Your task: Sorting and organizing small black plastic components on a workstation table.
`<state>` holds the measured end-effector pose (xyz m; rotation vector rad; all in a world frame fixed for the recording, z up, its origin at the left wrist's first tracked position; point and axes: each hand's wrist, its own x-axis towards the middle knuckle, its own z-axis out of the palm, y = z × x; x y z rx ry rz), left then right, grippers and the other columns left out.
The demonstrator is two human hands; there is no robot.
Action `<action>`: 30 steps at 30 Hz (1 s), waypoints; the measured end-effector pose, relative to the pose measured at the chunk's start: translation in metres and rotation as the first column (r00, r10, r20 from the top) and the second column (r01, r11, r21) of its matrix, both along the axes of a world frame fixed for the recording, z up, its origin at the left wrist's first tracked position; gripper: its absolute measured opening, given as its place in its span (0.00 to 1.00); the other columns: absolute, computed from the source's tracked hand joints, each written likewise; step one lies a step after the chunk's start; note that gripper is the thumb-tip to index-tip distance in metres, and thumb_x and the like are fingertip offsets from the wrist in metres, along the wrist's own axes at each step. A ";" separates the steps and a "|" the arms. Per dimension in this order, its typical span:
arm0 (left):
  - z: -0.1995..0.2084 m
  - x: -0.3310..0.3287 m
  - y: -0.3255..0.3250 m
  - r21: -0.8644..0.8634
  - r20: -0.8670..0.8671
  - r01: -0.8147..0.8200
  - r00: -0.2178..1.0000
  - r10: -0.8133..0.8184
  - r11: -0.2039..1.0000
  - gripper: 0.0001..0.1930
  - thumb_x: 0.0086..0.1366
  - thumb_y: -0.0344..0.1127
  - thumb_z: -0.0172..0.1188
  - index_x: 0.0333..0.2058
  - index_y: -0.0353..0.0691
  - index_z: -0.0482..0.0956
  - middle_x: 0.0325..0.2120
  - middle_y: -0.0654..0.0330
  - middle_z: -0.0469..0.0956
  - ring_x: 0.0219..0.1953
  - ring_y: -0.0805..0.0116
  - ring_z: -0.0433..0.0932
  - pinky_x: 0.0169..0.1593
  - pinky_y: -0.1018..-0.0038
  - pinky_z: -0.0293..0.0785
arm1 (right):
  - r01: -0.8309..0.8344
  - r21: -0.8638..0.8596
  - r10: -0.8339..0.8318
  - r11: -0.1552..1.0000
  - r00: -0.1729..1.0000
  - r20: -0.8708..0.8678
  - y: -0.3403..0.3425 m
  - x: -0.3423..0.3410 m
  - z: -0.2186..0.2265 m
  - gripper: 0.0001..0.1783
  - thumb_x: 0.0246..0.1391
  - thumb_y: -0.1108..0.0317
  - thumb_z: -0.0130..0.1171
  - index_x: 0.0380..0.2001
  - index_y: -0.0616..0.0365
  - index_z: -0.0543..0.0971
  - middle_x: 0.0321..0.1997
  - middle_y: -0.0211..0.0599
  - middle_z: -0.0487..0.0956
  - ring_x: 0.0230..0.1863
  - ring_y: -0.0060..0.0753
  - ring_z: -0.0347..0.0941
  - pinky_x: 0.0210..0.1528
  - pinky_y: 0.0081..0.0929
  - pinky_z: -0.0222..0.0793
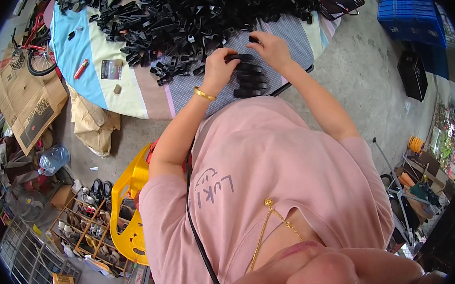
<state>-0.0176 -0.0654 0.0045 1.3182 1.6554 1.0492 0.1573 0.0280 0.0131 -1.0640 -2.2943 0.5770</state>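
Note:
A big heap of small black plastic pieces (195,15) covers the far side of the cloth-covered table; their exact kind is too small to tell. Just in front of the heap, my left hand (219,71) is closed, with thumb and fingertips on the end of a black plastic piece (240,57). My right hand (273,50), a little farther right, pinches another small black piece (253,39). Between my hands and my body, several long black pieces (249,80) lie side by side in a short column on the dotted cloth. A few loose pieces (170,71) lie left of my left hand.
On the table's left lie a red lighter (81,69) and a dark card (111,69). A phone-like dark object (341,2) sits at the right edge. Blue crates (410,18) and a black box (412,75) stand right; a yellow plastic chair (130,210) is beside me.

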 end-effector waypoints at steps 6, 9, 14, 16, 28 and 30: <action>0.008 0.013 0.006 0.125 -0.446 0.050 0.895 0.011 0.991 0.09 0.48 0.31 0.66 0.31 0.40 0.84 0.32 0.58 0.77 0.37 0.56 0.73 0.44 0.66 0.71 | -0.156 -0.058 0.157 0.986 0.987 0.016 -0.014 0.028 0.004 0.12 0.43 0.65 0.65 0.34 0.56 0.81 0.35 0.34 0.80 0.39 0.39 0.75 0.40 0.31 0.72; 0.004 0.009 0.007 0.109 -0.453 0.083 0.891 -0.025 0.991 0.09 0.48 0.32 0.66 0.30 0.41 0.84 0.31 0.58 0.76 0.38 0.57 0.72 0.44 0.67 0.71 | -0.110 0.010 0.108 0.994 0.990 0.086 -0.019 0.033 0.006 0.13 0.40 0.69 0.67 0.34 0.57 0.81 0.34 0.33 0.80 0.38 0.38 0.73 0.40 0.30 0.70; 0.005 0.008 0.010 0.072 -0.455 0.126 0.887 -0.080 0.989 0.09 0.47 0.32 0.66 0.30 0.41 0.85 0.30 0.58 0.76 0.37 0.57 0.72 0.43 0.67 0.71 | -0.105 0.059 0.104 0.993 0.994 0.024 -0.017 0.038 0.001 0.13 0.39 0.70 0.67 0.32 0.57 0.81 0.33 0.32 0.79 0.36 0.37 0.72 0.38 0.30 0.70; 0.002 0.007 0.010 0.078 -0.453 0.128 0.888 -0.080 0.989 0.09 0.47 0.31 0.66 0.30 0.40 0.84 0.30 0.58 0.77 0.37 0.57 0.73 0.43 0.66 0.71 | -0.096 0.078 0.097 0.992 0.995 -0.011 -0.017 0.038 -0.002 0.13 0.38 0.70 0.67 0.32 0.57 0.82 0.33 0.31 0.79 0.36 0.37 0.71 0.37 0.30 0.70; -0.008 0.005 0.014 0.154 -0.433 0.197 0.894 -0.113 0.968 0.08 0.44 0.28 0.67 0.28 0.38 0.83 0.26 0.58 0.75 0.34 0.57 0.73 0.39 0.66 0.72 | -0.152 -0.008 0.150 0.988 0.978 -0.145 -0.018 0.012 -0.015 0.12 0.37 0.72 0.67 0.30 0.59 0.82 0.30 0.33 0.79 0.35 0.38 0.72 0.37 0.30 0.69; -0.008 0.004 0.011 0.180 -0.436 0.199 0.894 -0.104 0.963 0.09 0.44 0.28 0.67 0.28 0.38 0.83 0.26 0.58 0.75 0.33 0.57 0.73 0.38 0.66 0.72 | -0.148 0.000 0.147 0.989 0.982 -0.116 -0.018 0.011 -0.011 0.11 0.37 0.72 0.67 0.30 0.59 0.82 0.29 0.33 0.79 0.35 0.38 0.72 0.37 0.30 0.70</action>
